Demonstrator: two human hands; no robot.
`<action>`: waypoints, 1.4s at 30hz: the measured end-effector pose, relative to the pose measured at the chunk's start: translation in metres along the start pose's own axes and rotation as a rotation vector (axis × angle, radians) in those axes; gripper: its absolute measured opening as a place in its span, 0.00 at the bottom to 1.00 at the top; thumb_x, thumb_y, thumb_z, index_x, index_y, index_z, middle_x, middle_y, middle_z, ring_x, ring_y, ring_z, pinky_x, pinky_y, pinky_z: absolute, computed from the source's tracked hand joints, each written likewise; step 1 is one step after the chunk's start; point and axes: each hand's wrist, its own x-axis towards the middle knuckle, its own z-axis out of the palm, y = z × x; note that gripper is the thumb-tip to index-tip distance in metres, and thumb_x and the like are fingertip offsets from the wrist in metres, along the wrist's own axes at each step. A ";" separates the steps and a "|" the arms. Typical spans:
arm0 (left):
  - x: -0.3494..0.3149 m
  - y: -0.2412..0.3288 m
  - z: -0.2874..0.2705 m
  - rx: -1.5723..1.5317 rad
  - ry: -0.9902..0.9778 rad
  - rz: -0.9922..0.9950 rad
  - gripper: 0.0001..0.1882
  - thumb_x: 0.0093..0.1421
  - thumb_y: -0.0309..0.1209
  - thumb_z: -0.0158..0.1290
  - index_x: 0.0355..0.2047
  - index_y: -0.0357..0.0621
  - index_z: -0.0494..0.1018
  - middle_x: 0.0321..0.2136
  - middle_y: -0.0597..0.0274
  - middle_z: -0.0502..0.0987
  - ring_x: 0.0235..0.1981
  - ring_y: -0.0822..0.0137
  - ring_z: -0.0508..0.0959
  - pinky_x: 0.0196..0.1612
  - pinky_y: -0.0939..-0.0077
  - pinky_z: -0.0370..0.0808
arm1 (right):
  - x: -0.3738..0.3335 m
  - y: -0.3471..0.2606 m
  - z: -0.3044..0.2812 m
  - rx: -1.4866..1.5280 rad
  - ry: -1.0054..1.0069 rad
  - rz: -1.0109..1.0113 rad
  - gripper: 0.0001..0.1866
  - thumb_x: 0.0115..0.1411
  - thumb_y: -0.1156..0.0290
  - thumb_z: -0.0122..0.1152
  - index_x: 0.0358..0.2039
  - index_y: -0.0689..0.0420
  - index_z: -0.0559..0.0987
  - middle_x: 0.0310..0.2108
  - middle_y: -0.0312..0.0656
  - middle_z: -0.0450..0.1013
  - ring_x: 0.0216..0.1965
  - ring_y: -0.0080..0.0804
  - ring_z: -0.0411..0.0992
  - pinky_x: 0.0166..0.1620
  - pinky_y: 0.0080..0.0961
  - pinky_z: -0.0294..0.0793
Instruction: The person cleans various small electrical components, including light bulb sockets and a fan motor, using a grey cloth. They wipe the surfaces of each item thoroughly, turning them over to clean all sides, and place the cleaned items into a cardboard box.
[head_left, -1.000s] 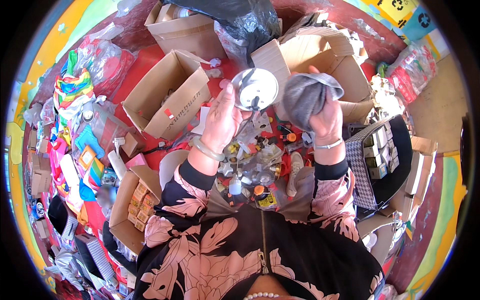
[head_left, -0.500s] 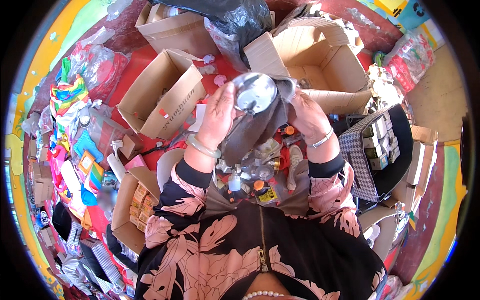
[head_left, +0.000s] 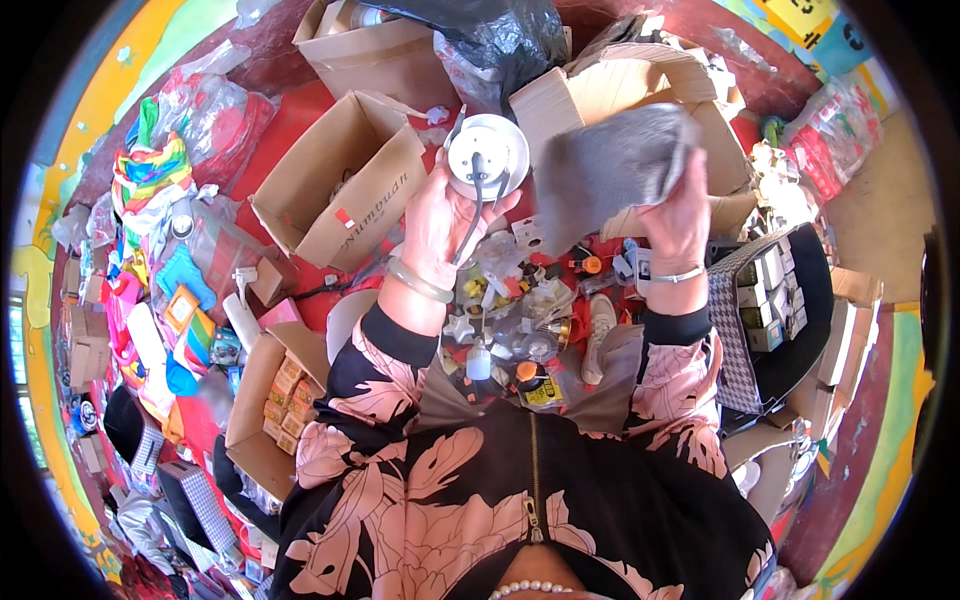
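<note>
My left hand (head_left: 435, 228) grips a round, white, shallow dish-like fitting (head_left: 507, 148) with holes in its face and a dark cord (head_left: 477, 205) hanging from it. The fitting is held up in front of me, its holed face toward me. To its right, my right hand (head_left: 678, 222) is closed on a grey cloth (head_left: 612, 168), which is blurred by motion and apart from the fitting. Below my hands lies a pile of small clear and white plastic bits (head_left: 500, 300), with a bottle with an orange cap (head_left: 528, 374) near it.
Open cardboard boxes (head_left: 340, 190) stand ahead, beside a black plastic bag (head_left: 510, 45). A box of small orange packets (head_left: 288, 400) is at my left, near heaped colourful items (head_left: 150, 190). On the right stands a houndstooth-patterned bin (head_left: 738, 330) with small boxes. A shoe (head_left: 600, 335) lies between my arms.
The grey cloth has come away from the fitting and moved right with my right hand. The fitting has turned, showing its holed side and cord. My view has shifted slightly.
</note>
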 end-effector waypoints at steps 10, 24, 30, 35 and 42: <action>0.003 -0.006 0.007 0.014 -0.057 0.120 0.23 0.66 0.45 0.33 0.54 0.44 0.58 0.50 0.55 0.68 0.49 0.59 0.71 0.50 0.57 0.70 | -0.014 0.065 0.010 0.253 -0.221 0.246 0.18 0.56 0.76 0.51 0.49 0.57 0.69 0.46 0.44 0.71 0.45 0.37 0.71 0.46 0.35 0.74; -0.008 -0.034 0.010 0.191 -0.108 0.186 0.19 0.65 0.39 0.40 0.50 0.37 0.63 0.45 0.56 0.71 0.47 0.63 0.73 0.49 0.64 0.72 | -0.013 0.090 0.008 -0.662 -0.069 -0.283 0.13 0.56 0.76 0.57 0.43 0.59 0.73 0.34 0.33 0.74 0.36 0.18 0.68 0.40 0.16 0.67; -0.011 -0.038 0.009 0.347 -0.179 0.151 0.20 0.66 0.37 0.37 0.52 0.36 0.61 0.46 0.56 0.71 0.46 0.63 0.73 0.48 0.64 0.74 | -0.021 0.087 0.009 -1.084 0.017 -0.599 0.11 0.59 0.73 0.53 0.42 0.60 0.71 0.32 0.42 0.73 0.33 0.26 0.69 0.40 0.21 0.68; -0.015 -0.040 0.010 0.385 -0.243 0.080 0.19 0.67 0.34 0.34 0.52 0.35 0.60 0.46 0.57 0.71 0.45 0.64 0.74 0.46 0.66 0.75 | -0.021 0.075 0.010 -1.125 0.044 -0.658 0.08 0.60 0.73 0.51 0.40 0.60 0.73 0.27 0.42 0.73 0.28 0.25 0.69 0.34 0.21 0.69; -0.016 -0.039 0.008 0.488 -0.208 -0.060 0.18 0.66 0.35 0.37 0.48 0.34 0.65 0.38 0.58 0.74 0.38 0.67 0.76 0.41 0.70 0.78 | -0.020 0.076 0.008 -0.881 0.240 -0.589 0.09 0.61 0.69 0.51 0.33 0.61 0.75 0.24 0.32 0.70 0.26 0.16 0.64 0.30 0.15 0.65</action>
